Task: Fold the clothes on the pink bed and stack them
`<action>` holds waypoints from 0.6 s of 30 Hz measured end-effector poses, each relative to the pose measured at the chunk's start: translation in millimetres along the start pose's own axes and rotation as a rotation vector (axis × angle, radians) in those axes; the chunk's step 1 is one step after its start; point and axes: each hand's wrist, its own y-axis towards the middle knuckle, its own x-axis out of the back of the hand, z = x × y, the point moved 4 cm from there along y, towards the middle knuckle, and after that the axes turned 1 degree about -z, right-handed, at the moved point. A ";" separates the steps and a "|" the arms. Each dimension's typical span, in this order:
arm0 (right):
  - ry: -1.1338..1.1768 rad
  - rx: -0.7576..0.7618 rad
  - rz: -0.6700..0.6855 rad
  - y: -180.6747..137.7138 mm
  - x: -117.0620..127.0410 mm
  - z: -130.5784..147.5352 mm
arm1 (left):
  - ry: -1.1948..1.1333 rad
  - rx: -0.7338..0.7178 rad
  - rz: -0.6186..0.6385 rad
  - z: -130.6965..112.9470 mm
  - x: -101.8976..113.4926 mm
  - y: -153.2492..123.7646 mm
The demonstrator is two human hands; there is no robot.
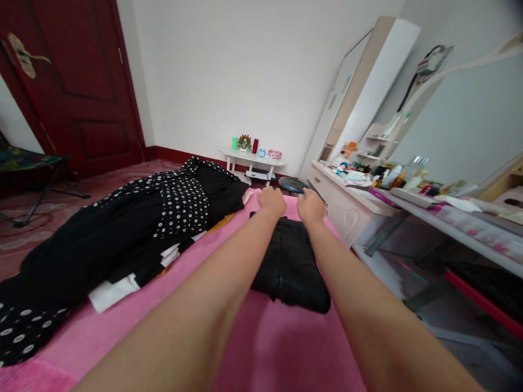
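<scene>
Head camera view, looking down along both of my bare forearms as they stretch out over a bed covered with a pink blanket. Between my arms lies a black folded garment, a neat dark rectangle resting flat on the blanket near the right edge of the bed. My left hand rests at the far left corner of that garment and my right hand at its far right corner, the two hands close beside each other. Both hands are seen from behind with the fingers curled down and out of sight — they seem to rest on or grip the far edge of the fabric, but I cannot tell whether they are pinching it or only pressing on it.

To the left on the blanket sprawls a heap of dark clothes, among them a black piece with white polka dots. Beyond the bed a small white side table stands against the wall, carrying a little plant and a few containers. On the right is a white dresser, its top crowded with bottles and small items. A dark red door fills the upper left
</scene>
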 end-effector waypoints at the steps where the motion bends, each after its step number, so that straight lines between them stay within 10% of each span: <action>1: 0.019 0.004 0.008 -15.1 -17.2 1.9 | -0.010 -0.026 0.008 1.3 -17.9 -12.2; 7: 0.037 0.000 0.183 -65.5 -96.2 -13.4 | -0.076 -0.058 0.087 28.9 -107.7 -43.3; 18: 0.139 -0.040 0.097 -58.0 -88.6 -18.7 | -0.173 -0.050 -0.035 31.7 -102.5 -39.3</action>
